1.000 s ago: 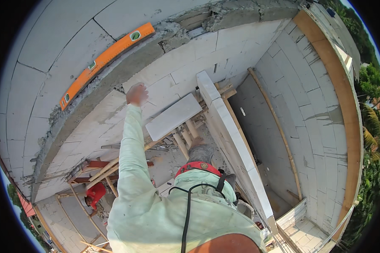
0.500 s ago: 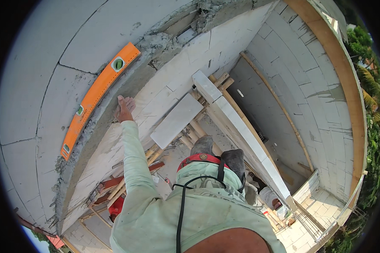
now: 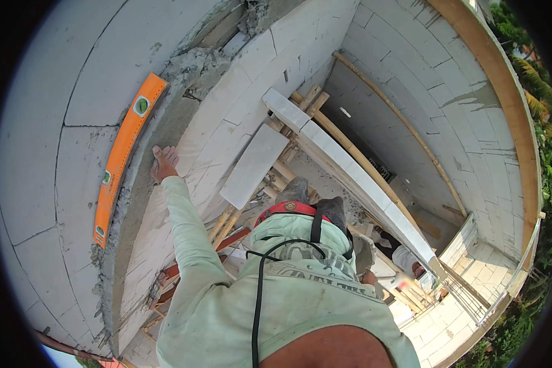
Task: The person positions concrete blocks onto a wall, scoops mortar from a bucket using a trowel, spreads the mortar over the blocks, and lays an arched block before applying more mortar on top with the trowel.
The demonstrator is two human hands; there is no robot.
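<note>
My left hand (image 3: pixel 164 161) rests open, fingers apart, on the rough concrete band (image 3: pixel 176 126) along the wall top, beside an orange spirit level (image 3: pixel 126 150). My right hand (image 3: pixel 368 278) shows small beside my right hip, below a grey object I cannot make out (image 3: pixel 363 256); its fingers are too hidden to read. Below my left arm's reach a pale block slab (image 3: pixel 254 164) lies across timber poles (image 3: pixel 224 224). A narrow block wall (image 3: pixel 349 175) runs diagonally to my right. My legs in grey trousers stand among the poles under me.
A deep shaft (image 3: pixel 374 147) with a bamboo pole (image 3: pixel 398 116) lies right of the narrow wall, bordered by a block wall with a brown board (image 3: pixel 509 110) on top. A co-worker in white (image 3: pixel 405 260) is below at the lower right. Trees (image 3: pixel 536 104) stand outside.
My left hand has moved left and down onto the concrete band. The view has turned, so the level appears steeper and farther left. My right hand has come into sight at my hip.
</note>
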